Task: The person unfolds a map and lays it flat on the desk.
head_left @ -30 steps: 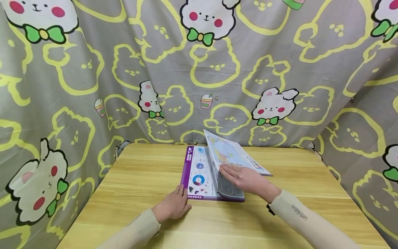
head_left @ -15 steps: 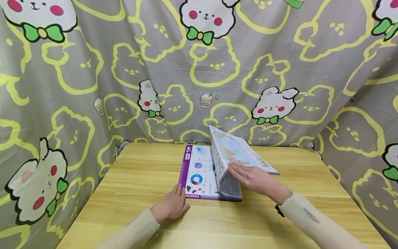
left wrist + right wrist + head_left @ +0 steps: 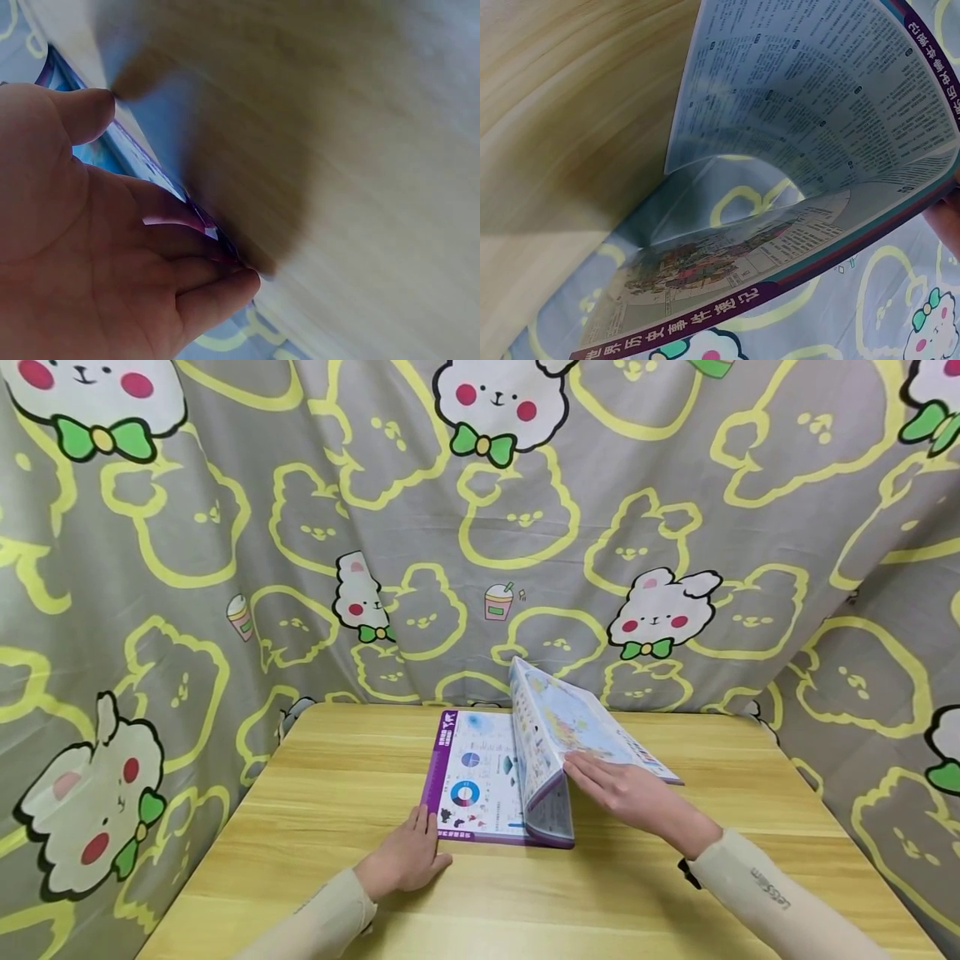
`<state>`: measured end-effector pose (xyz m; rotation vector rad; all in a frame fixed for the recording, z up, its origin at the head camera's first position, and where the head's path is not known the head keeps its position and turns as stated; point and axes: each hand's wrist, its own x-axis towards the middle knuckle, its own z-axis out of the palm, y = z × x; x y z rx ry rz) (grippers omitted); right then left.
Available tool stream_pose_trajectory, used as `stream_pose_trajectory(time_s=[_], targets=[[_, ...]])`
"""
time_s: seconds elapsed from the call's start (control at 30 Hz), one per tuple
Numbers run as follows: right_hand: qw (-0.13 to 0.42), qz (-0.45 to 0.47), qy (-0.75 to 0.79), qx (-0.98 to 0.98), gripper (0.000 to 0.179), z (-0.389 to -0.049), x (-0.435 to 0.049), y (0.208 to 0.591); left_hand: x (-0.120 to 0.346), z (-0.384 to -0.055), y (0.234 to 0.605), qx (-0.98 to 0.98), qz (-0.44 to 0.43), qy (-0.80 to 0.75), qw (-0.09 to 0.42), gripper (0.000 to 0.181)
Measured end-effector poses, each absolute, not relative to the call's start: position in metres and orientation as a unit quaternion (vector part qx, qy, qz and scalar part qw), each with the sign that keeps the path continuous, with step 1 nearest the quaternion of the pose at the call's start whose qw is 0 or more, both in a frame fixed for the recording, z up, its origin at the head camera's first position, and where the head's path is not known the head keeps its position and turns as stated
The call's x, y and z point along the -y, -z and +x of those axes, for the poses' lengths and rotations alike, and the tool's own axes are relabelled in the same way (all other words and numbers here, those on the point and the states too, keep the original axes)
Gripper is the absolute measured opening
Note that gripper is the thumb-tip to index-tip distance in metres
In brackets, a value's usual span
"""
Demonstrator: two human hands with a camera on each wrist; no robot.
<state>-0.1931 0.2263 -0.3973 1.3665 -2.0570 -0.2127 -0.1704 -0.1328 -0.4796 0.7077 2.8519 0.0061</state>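
A purple-edged folding map (image 3: 483,777) lies partly spread on the table, its left panel flat and printed with charts. Its raised flap (image 3: 566,714) leans up to the right and carries a world map on the outer face. My left hand (image 3: 401,857) lies at the lower left corner, with fingertips against the purple edge and thumb apart. My right hand (image 3: 637,797) grips the flap by its near edge, fingers laid over the map face; the thumb is hidden in the head view. In the right wrist view, dense printed text (image 3: 780,97) lines the inside of the fold.
The wooden table (image 3: 330,760) stands against a grey curtain (image 3: 420,527) with bunny and yellow outline patterns. Curtain also hangs along both sides. A dark band (image 3: 688,874) shows at the right cuff.
My right hand has drawn the flap to the right, and its far corner stands higher, widening the fold. My left hand and the flat panel have slid slightly left.
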Motion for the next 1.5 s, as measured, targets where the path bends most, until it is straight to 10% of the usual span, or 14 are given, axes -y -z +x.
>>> stream_pose_trajectory(time_s=[1.5], targets=[[0.370, 0.493, 0.078, 0.784, 0.047, -0.179, -0.281, 0.393, 0.187, -0.172, 0.478, -0.982, 0.145, -0.046, 0.115, 0.076]])
